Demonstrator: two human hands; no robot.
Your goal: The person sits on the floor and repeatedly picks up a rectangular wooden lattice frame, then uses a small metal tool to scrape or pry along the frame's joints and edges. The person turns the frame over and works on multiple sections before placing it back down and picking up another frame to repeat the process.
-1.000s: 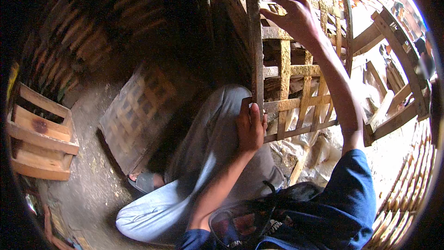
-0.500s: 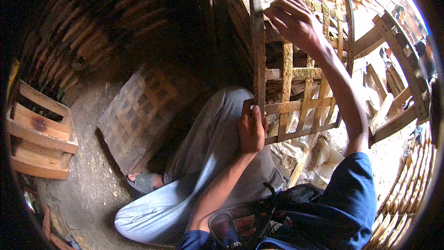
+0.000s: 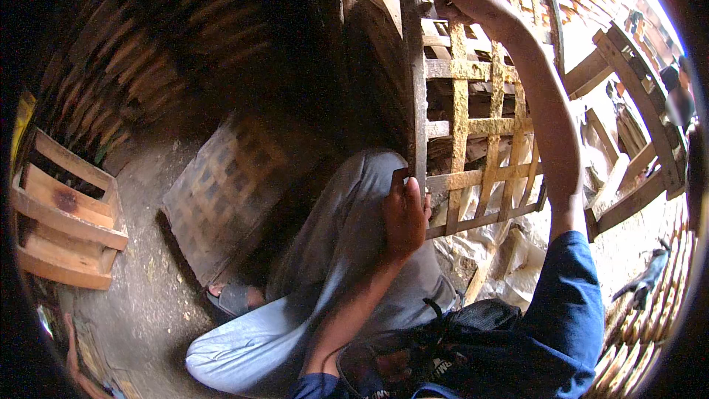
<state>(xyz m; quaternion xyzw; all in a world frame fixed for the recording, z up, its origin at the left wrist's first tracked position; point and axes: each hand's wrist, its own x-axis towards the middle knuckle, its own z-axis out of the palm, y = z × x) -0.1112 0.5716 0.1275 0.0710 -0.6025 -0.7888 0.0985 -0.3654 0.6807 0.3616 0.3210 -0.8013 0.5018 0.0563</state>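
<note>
A framed lattice panel point(image 3: 459, 131) of woven bamboo strips stands upright before me, its wooden side bar toward my left. My left hand point(image 3: 405, 220) is closed round the lower end of that bar, close to my knee. A short dark piece shows above its fingers; what it is I cannot tell. Near the top of the same bar is my right hand point(image 3: 473, 1), its fingers bent together with the tips at the wood. Anything small between those fingertips is hidden.
Another lattice panel point(image 3: 229, 188) leans near my sandalled foot. A slatted wooden crate point(image 3: 70, 210) stands at the left, and a wooden frame point(image 3: 646, 111) at the right. A dark shape like a small animal point(image 3: 645, 278) is by the slats. Another person's arm point(image 3: 74, 355) shows lower left.
My right hand has moved up along the panel's side bar. The lattice panel has shifted slightly downward in view. The dark shape has appeared at the right.
</note>
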